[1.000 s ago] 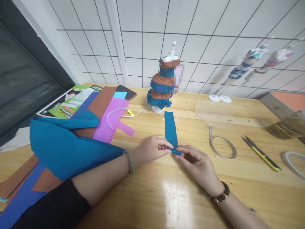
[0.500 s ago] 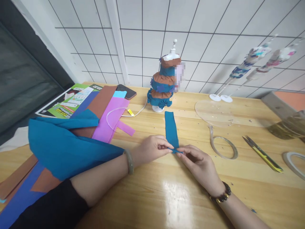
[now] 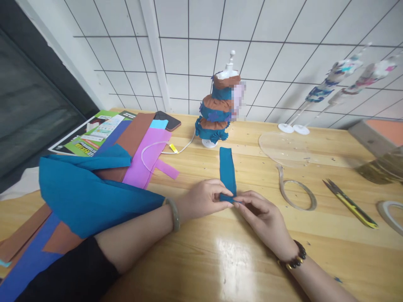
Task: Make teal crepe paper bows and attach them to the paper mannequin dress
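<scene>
A teal crepe paper strip lies lengthwise on the table, its near end gathered into small folds. My left hand pinches that folded end from the left, thumb below and fingers above. From the right, my right hand grips the same end between thumb and fingertips, close against the left fingertips. Beyond the strip stands a small dress form wrapped in brown and teal ruffled tiers. A large teal crepe paper sheet is draped beside my left forearm.
Brown, blue and purple paper and a phone lie at the left back. On the right are thread snips, a coiled tape strip, a tape roll and a clear disc. Two decorated forms stand behind.
My left fingers have shifted slightly right and closed further over the folded end, where more of the pleats now show. My right hand keeps its pinch almost in place.
</scene>
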Demonstrator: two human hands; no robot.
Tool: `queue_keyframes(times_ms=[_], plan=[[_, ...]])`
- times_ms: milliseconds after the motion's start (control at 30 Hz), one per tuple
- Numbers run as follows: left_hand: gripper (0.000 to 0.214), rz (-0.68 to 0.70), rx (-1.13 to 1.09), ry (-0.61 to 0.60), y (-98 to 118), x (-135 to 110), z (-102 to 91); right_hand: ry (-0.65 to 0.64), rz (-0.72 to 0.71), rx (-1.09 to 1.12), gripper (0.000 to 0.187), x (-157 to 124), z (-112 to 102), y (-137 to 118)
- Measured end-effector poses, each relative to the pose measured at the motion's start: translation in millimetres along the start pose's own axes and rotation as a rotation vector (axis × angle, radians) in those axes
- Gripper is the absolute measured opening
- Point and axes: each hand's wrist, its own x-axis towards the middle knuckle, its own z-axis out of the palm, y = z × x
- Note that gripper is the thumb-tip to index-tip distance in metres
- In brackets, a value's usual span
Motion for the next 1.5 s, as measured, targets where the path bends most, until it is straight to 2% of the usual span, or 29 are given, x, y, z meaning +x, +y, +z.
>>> queue_keyframes(times_ms=[100, 367, 433, 633, 733, 1033, 1500], plan=[[0.015, 0.039, 0.038, -0.003, -2.3, -0.7, 1.2, -0.013, 0.000, -0.004, 0.011, -0.8, 0.9, -0.7], [0.013, 0.031, 0.048, 0.007, -2.7, -0.9, 2.0, 0.006, 0.043, 0.014, 0.012, -1.6, 0.4, 1.2], [0.013, -0.021, 0.008, 0.024, -2.3, -1.1, 2.9, 0.010, 0.064, 0.022, 0.012, -1.7, -0.1, 1.1], [0.019, -0.295, -0.290, 0.039, -4.6, -0.1, 5.0, 0.086, 0.211, 0.107, 0.016, -2.4, -1.4, 2.4], [0.018, -0.346, -0.359, 0.048, -4.9, 1.2, 4.2, 0.095, 0.233, 0.140, 0.016, -2.4, -1.5, 3.6], [0.017, -0.293, -0.410, 0.031, -8.3, 0.1, 2.7, 0.077, 0.210, 0.147, 0.012, -1.6, -6.3, 3.7], [0.017, -0.296, -0.275, 0.049, -3.6, -1.1, 0.9, 0.031, 0.243, 0.179, 0.019, -0.9, -10.4, -0.7]])
